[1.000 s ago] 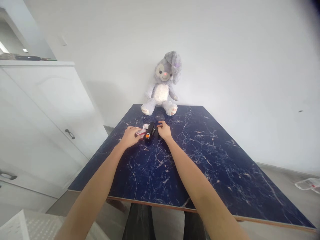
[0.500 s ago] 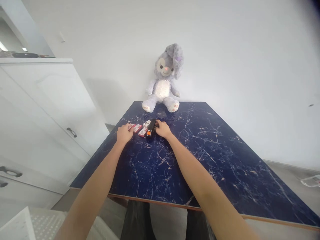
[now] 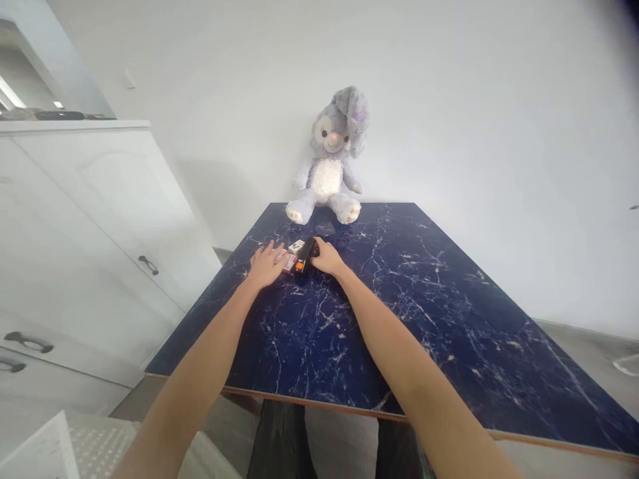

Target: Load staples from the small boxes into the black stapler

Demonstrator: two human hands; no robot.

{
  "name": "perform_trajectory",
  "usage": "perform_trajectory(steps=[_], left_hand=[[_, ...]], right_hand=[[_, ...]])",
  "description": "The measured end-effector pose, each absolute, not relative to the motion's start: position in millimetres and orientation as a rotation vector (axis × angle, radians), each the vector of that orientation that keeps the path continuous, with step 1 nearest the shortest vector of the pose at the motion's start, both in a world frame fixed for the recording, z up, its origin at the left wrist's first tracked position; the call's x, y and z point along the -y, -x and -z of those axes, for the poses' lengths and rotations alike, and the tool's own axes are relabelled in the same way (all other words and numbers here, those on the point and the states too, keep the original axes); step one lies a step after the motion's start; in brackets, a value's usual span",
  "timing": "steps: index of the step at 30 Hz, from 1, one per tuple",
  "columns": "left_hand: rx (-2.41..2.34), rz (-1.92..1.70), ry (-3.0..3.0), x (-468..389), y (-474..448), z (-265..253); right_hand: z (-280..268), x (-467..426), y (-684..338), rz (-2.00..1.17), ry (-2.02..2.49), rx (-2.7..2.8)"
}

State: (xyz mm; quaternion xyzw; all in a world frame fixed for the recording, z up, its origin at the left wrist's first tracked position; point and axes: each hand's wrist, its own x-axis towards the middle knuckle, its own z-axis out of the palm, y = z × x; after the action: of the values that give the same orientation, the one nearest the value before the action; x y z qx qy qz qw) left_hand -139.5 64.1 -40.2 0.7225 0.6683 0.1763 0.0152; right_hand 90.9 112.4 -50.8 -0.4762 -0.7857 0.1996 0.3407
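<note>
My left hand (image 3: 267,267) lies flat with fingers spread over small red-and-white boxes (image 3: 288,263), partly hiding them. A white box with dark print (image 3: 296,247) sits just beyond them. Right of the boxes is a black oblong object (image 3: 305,258) with an orange patch at its near end; its exact kind is unclear. My right hand (image 3: 326,257) closes on its right side, thumb and fingers against it.
The blue marbled table (image 3: 399,319) runs to a pale wall. A grey plush rabbit (image 3: 327,159) sits at its far edge. A white cabinet (image 3: 94,226) stands at the left, and a white perforated item (image 3: 100,446) is low at the left.
My left hand has moved right and spread its fingers over the red-and-white boxes it was gripping at the left end. My right hand stays on the black object.
</note>
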Motion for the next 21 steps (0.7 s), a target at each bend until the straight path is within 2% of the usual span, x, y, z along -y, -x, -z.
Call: perform_trajectory(steps=[3,14,21], left_hand=[[-1.947,-0.356,-2.402,-61.4,132.6,40.9],[-1.775,-0.317,-2.576,-82.8,114.9,21.8],[-1.551,-0.441,-2.668,-24.2,134.0,19.4]], right_hand=[[49.4,-110.2,-90.7,-0.447,1.281,2.026],[31.0,-69.8,-164.3,-0.522,1.261,2.193],[34.9,-36.9,-222.0,-0.436,1.375,2.086]])
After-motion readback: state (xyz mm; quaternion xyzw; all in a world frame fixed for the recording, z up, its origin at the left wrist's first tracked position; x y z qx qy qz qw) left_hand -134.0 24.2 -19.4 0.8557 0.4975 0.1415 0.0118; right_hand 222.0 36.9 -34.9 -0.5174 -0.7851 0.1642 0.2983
